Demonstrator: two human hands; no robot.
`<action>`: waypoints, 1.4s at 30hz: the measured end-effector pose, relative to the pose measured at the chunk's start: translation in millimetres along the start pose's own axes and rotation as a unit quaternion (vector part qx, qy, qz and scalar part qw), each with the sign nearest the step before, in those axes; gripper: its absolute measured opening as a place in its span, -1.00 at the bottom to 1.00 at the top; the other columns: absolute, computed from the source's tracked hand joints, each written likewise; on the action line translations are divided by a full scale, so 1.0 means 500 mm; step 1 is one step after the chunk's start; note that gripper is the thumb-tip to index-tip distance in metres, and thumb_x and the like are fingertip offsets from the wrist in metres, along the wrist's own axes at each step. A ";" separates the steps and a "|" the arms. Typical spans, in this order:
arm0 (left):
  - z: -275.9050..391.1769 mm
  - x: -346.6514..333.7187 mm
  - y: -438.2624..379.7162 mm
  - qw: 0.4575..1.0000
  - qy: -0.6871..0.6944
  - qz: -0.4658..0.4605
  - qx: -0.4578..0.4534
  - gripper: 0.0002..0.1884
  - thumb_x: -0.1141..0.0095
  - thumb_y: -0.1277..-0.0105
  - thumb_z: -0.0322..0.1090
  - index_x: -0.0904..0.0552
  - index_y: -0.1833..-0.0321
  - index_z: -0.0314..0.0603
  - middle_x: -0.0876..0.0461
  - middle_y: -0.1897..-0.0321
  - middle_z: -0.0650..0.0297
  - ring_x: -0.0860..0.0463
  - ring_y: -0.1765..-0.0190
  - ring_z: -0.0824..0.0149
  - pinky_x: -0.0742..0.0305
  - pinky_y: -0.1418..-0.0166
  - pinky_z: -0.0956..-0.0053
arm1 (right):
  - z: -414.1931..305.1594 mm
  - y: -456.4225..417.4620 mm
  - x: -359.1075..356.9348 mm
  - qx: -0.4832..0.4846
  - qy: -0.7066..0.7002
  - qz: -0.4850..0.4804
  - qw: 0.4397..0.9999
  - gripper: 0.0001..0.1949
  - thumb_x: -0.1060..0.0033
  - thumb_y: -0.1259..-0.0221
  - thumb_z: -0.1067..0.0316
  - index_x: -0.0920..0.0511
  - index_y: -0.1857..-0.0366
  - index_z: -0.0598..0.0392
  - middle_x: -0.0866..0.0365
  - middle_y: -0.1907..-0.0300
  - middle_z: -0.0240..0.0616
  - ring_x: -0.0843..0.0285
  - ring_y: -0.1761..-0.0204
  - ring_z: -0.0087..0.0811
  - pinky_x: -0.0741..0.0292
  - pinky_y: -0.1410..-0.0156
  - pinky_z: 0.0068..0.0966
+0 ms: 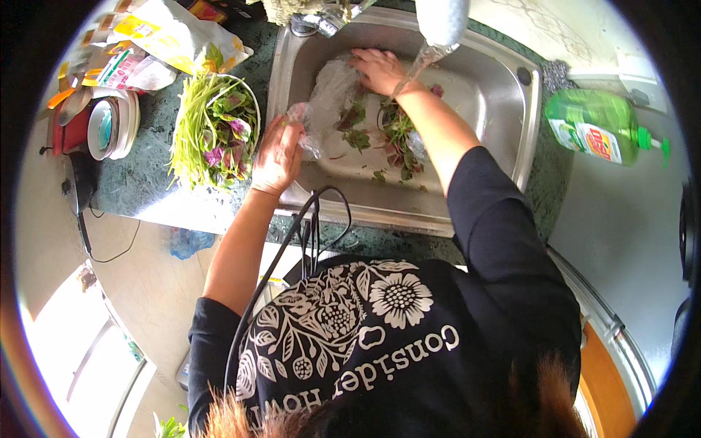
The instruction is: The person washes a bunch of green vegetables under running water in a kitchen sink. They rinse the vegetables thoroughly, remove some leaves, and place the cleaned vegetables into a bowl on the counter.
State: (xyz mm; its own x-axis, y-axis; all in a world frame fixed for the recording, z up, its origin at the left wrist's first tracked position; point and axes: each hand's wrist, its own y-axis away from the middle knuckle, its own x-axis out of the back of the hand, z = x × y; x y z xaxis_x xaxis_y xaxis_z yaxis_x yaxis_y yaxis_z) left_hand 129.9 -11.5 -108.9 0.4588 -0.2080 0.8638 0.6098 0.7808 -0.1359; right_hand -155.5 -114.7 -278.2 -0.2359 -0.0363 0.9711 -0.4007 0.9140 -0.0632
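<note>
A clear plastic bag (330,90) lies bunched at the left side of the stainless steel sink (501,117). My left hand (280,150) is at the sink's left rim and grips the near end of the bag. Towards the back of the basin, my right hand (380,71) rests with spread fingers on the bag's far end. Water runs from the faucet (442,22) onto my right wrist. Loose leafy greens (404,148) with purplish leaves lie in the basin below my right forearm, and more leaves (355,123) sit beside the bag.
A bowl heaped with stemmed greens (216,128) stands on the green counter (159,175) left of the sink. Behind it are plastic packages (164,33) and stacked bowls (107,128). A green dish soap bottle (594,128) lies to the right, near a steel scourer (557,75). A black cable (290,224) hangs before me.
</note>
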 end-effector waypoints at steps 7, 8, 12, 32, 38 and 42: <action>0.006 0.002 0.015 0.997 -0.038 0.070 -0.014 -0.79 -0.07 -0.10 -0.40 -0.48 0.18 -0.19 -0.52 0.27 0.06 -0.48 0.09 -0.03 -0.35 -0.06 0.17 | -0.105 0.184 0.101 -0.150 -0.002 -0.194 0.969 -0.50 -0.11 -0.19 0.00 -0.38 -0.19 -0.09 -0.26 -0.29 -0.33 -0.21 -0.29 -0.27 -0.20 -0.29 -0.04; 0.010 0.004 0.015 0.998 -0.028 0.059 0.001 -0.79 -0.08 -0.11 -0.39 -0.48 0.18 -0.19 -0.52 0.28 0.07 -0.48 0.10 -0.02 -0.36 -0.06 0.18 | -0.103 0.222 0.111 -0.145 -0.037 -0.183 0.972 -0.46 -0.14 -0.15 -0.04 -0.36 -0.21 -0.11 -0.24 -0.31 -0.31 -0.18 -0.31 -0.25 -0.19 -0.31 -0.03; 0.005 0.000 0.003 0.978 0.172 0.081 0.086 -0.74 -0.07 -0.21 -0.34 -0.50 0.06 -0.21 -0.57 0.26 0.15 -0.53 0.10 0.14 -0.38 -0.03 0.40 | -0.095 0.315 0.160 -0.177 -0.037 -0.124 0.976 -0.23 -0.29 0.07 -0.21 -0.28 -0.29 -0.19 -0.10 -0.38 -0.26 -0.05 -0.39 -0.19 -0.16 -0.36 0.00; 0.174 0.152 -0.170 0.495 0.865 -0.026 0.078 -0.49 0.05 -0.16 0.07 -0.47 0.02 -0.22 -0.09 -0.42 0.02 -0.39 -0.20 0.07 -0.32 -0.19 0.17 | -0.140 0.295 0.132 -0.237 -0.088 -0.178 0.951 -0.16 -0.54 0.29 0.01 -0.31 -0.24 -0.15 0.03 -0.39 -0.10 0.03 -0.38 0.14 -0.45 -0.19 -0.06; 0.072 -0.018 -0.108 0.592 0.731 0.063 0.335 -0.85 0.01 -0.22 -0.40 -0.48 0.15 -0.10 -0.51 -0.09 0.13 -0.58 0.22 0.26 -0.45 0.28 0.53 | -0.235 0.263 0.092 -0.352 -0.067 -0.179 0.916 -0.21 -0.36 0.14 -0.18 -0.26 -0.28 -0.26 0.12 -0.43 -0.16 0.22 -0.43 0.16 -0.27 -0.17 0.28; 0.080 -0.057 -0.109 0.656 0.676 0.016 0.336 -0.58 0.06 -0.13 -0.64 -0.39 -0.08 -0.15 -0.48 0.01 0.20 -0.62 0.28 0.29 -0.51 0.28 0.48 | -0.223 0.248 0.064 -0.365 -0.107 -0.173 0.908 -0.41 -0.29 0.01 0.17 -0.33 -0.20 -0.20 -0.09 -0.33 -0.16 -0.13 -0.26 0.09 -0.39 -0.12 0.10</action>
State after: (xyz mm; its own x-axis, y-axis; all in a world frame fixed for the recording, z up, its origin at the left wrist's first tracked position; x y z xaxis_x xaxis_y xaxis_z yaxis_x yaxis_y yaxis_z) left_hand 58.0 -24.5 -107.0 0.8954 -0.1629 -0.4143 0.3712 0.7870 0.4928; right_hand -113.9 42.4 -229.4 -0.4065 -0.3789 0.8314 0.1917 0.8543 0.4831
